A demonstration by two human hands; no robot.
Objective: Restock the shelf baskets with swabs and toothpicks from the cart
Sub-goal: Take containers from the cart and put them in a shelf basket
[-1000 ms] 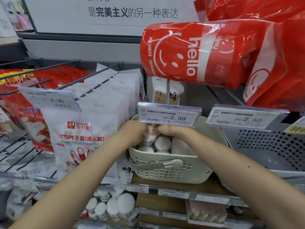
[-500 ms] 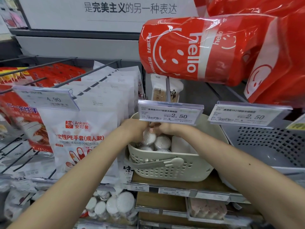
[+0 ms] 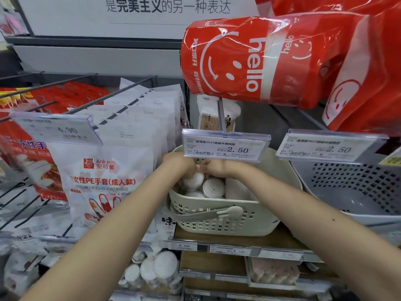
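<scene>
A cream plastic basket (image 3: 230,222) stands on the wooden shelf and holds several round clear tubs of cotton swabs (image 3: 213,187). Both my hands reach into it from the front. My left hand (image 3: 179,162) and my right hand (image 3: 213,167) meet at the back of the basket, just under a 2.50 price tag (image 3: 225,146) that hides most of the fingers. The fingers look curled over the top swab tub (image 3: 194,179), but the grip is not plain. Hanging toothpick packs (image 3: 209,118) show behind the tag.
A grey perforated basket (image 3: 355,192) sits to the right. Red "hello" bags (image 3: 256,59) hang overhead. White glove packs (image 3: 102,181) hang on hooks at the left. More swab tubs (image 3: 158,270) lie on the shelf below.
Both hands stay together deep in the cream basket, shifting only slightly among the swab tubs. The view has tilted a little.
</scene>
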